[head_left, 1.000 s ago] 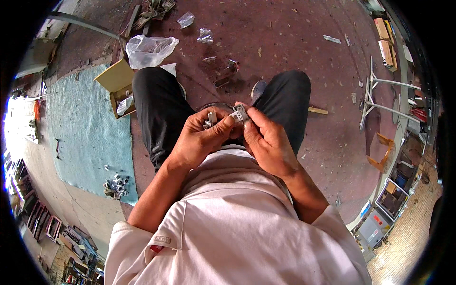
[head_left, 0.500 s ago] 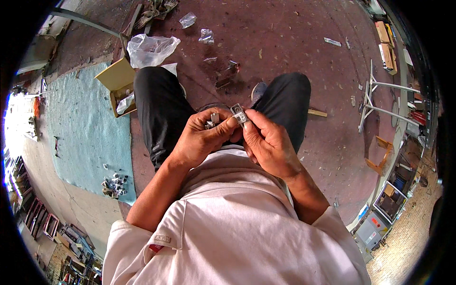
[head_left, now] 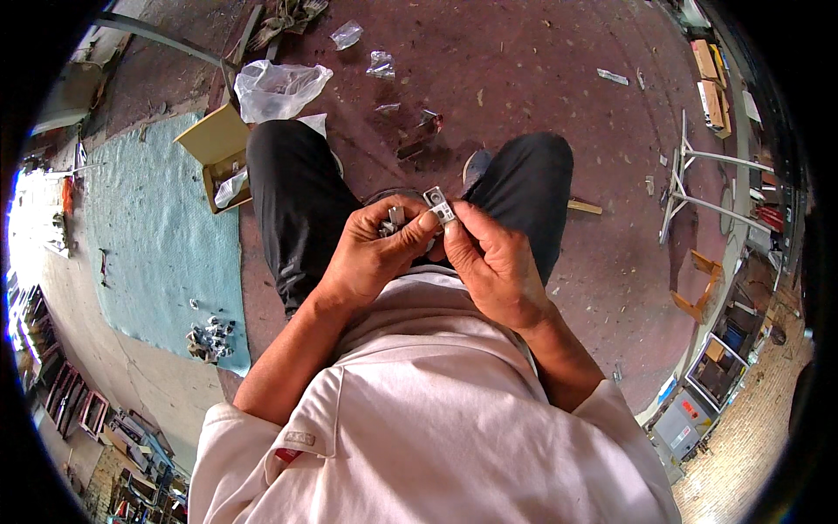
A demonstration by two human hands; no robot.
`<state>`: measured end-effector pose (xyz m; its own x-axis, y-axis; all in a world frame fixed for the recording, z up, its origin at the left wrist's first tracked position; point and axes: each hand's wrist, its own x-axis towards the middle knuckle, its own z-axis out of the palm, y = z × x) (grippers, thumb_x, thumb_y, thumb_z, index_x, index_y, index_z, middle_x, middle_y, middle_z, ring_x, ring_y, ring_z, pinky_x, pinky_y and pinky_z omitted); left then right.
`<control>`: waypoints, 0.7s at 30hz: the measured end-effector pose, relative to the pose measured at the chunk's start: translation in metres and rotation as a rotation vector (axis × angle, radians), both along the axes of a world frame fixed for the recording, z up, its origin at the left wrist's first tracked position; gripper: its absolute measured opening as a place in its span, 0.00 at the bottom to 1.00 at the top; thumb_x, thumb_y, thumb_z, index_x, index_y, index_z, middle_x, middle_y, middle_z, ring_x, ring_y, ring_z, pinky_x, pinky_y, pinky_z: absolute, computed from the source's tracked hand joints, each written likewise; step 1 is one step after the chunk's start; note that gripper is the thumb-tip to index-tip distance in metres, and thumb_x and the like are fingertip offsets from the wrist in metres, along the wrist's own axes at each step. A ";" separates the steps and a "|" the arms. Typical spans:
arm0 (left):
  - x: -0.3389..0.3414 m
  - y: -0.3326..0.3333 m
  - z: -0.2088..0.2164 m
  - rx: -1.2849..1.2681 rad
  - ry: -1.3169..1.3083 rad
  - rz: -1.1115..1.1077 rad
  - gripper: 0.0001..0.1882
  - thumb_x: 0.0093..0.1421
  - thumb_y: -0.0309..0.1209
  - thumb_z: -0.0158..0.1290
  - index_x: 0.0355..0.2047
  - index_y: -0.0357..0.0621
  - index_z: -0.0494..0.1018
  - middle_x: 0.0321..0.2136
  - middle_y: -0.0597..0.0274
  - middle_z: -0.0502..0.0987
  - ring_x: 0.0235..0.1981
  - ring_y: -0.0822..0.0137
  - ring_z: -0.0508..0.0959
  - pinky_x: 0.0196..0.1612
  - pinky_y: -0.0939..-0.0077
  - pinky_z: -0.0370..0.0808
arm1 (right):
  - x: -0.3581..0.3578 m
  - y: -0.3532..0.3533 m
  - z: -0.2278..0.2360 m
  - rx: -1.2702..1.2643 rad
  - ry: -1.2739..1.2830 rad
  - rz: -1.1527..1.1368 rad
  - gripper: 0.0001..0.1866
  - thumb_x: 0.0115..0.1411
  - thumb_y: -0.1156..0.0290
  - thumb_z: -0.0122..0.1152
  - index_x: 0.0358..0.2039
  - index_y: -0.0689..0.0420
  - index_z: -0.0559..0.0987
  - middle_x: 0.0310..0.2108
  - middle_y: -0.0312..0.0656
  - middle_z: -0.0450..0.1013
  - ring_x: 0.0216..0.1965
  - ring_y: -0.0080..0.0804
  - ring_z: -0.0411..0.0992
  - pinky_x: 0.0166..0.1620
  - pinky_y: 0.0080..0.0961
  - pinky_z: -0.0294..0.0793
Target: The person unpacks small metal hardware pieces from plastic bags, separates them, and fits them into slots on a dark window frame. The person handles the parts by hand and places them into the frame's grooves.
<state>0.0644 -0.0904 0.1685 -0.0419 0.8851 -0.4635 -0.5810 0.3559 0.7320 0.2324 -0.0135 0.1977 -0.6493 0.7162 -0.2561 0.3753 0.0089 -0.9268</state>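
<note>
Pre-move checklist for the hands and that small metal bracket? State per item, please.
1. Right hand grips the small metal bracket at its fingertips: ok.
2. Left hand holds a cluster of small metal parts: ok; how many cannot tell.
3. Left thumb touches or sits right beside the bracket: ok; whether the pieces are mated, cannot tell.
4. Bracket face in view, not covered by fingers: ok.
5. Space above the lap, between the dark trouser legs, free of other things: ok.
6. Spare parts within sight: open cardboard box and a pile of metal pieces on the green mat to the left: ok; reach cannot tell.
</note>
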 end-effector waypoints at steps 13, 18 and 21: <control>-0.003 -0.002 0.002 0.016 -0.030 -0.043 0.11 0.70 0.35 0.55 0.41 0.38 0.77 0.27 0.68 0.77 0.29 0.79 0.74 0.31 0.84 0.70 | 0.000 -0.001 -0.002 0.010 0.051 0.047 0.17 0.72 0.70 0.52 0.56 0.66 0.73 0.36 0.58 0.79 0.38 0.48 0.82 0.37 0.34 0.79; 0.001 -0.004 0.001 0.027 -0.041 -0.008 0.12 0.71 0.36 0.54 0.41 0.38 0.77 0.26 0.68 0.77 0.28 0.79 0.74 0.31 0.83 0.70 | 0.000 -0.003 -0.004 0.006 0.034 0.058 0.18 0.72 0.70 0.51 0.57 0.67 0.71 0.37 0.59 0.79 0.40 0.49 0.82 0.39 0.33 0.79; 0.000 -0.004 0.000 0.023 -0.033 -0.021 0.12 0.71 0.36 0.54 0.40 0.37 0.77 0.26 0.68 0.77 0.28 0.79 0.74 0.31 0.83 0.70 | 0.000 -0.002 -0.002 -0.012 0.026 0.061 0.18 0.72 0.70 0.51 0.57 0.68 0.71 0.37 0.59 0.79 0.41 0.49 0.82 0.38 0.32 0.79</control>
